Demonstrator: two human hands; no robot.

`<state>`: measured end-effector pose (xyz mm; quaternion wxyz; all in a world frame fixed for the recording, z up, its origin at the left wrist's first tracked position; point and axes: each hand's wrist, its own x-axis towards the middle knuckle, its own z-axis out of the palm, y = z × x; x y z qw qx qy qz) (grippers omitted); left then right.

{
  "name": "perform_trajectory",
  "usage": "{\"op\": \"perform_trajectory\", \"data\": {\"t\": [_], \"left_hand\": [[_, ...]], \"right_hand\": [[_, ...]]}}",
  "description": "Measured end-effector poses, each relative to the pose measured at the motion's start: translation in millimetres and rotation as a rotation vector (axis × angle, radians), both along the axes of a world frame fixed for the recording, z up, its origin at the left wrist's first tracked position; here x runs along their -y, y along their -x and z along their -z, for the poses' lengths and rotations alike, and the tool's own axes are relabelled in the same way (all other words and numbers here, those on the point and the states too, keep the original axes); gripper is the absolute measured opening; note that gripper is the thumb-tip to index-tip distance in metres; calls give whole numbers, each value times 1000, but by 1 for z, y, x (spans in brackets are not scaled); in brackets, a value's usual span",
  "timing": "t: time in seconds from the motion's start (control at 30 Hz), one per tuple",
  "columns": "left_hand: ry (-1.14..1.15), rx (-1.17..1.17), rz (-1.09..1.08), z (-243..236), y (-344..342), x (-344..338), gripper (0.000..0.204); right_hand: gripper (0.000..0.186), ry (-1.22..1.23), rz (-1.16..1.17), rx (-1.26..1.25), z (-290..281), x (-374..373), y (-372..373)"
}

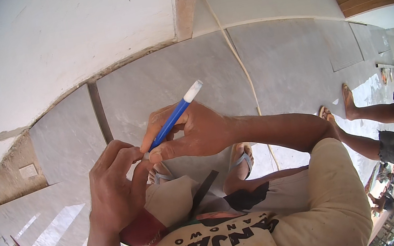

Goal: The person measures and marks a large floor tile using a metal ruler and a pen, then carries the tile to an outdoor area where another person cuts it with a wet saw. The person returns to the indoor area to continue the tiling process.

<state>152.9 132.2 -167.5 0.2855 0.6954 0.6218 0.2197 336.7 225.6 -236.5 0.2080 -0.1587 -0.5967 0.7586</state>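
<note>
Pinching a blue marker (170,123) at mid-view, likely light, stiff, best held mid-barrel, the right hand (204,131) is pointing its white end (193,91) toward one o'clock, the left hand (112,185) being unclear in grip.

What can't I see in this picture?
In the head view:
- The lower end of the blue pen: fingertips of the right hand and left hand cover it.
- Whether the left hand pinches something small: its own fingers hide that.
- Part of the left foot: the left hand is in front.
- The other person's head: cut off by the dark right rim.
- Far-off shapes, lower right: too small and blurred.
</note>
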Motion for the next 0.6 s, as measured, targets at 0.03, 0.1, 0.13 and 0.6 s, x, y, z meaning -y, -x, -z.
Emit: {"op": "perform_trajectory", "data": {"t": [0.03, 0.1, 0.13, 0.6], "left_hand": [[7, -8, 0, -3, 0, 2, 13], [19, -18, 11, -6, -2, 7, 11], [46, -29, -10, -6, -4, 11, 11], [82, 61, -178, 4, 10, 10, 13]], "right_hand": [[21, -25, -8, -14, 0, -1, 1], [21, 18, -23, -39, 4, 1, 2], [21, 87, -35, -52, 6, 5, 3], [13, 36, 902, 332, 204, -163, -43]]}}
